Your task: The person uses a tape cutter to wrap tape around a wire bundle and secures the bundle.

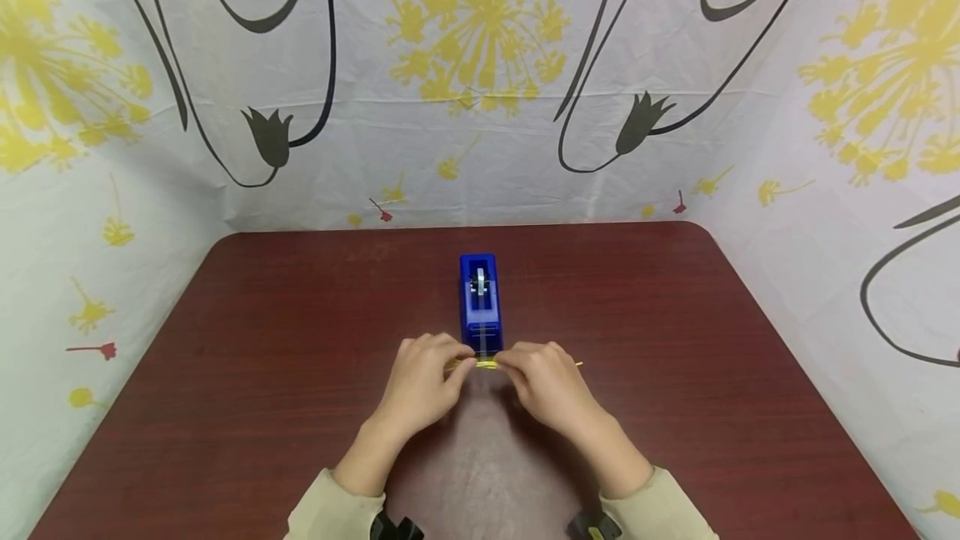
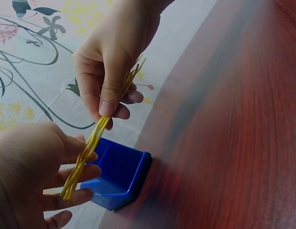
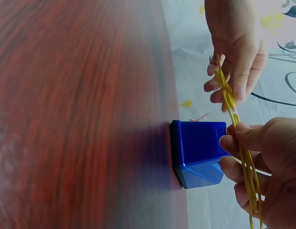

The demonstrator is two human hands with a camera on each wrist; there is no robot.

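A slim bundle of thin yellow strands [image 1: 487, 363] lies crosswise between my hands, at the front end of a blue tape dispenser [image 1: 480, 298]. My left hand [image 1: 427, 377] pinches the bundle between thumb and fingers, left of its middle. On the other side, my right hand [image 1: 551, 386] pinches it the same way, and the ends stick out past the fingers. A short bright patch shows on the strands between the two hands in the right wrist view; it looks like clear tape. The dispenser's tape roll [image 1: 480, 280] sits in its far half.
The dark red-brown table [image 1: 315, 307] stretches to both sides of the hands and the dispenser. A white cloth [image 1: 480, 165] with yellow and grey flower prints hangs behind the table and along both its sides.
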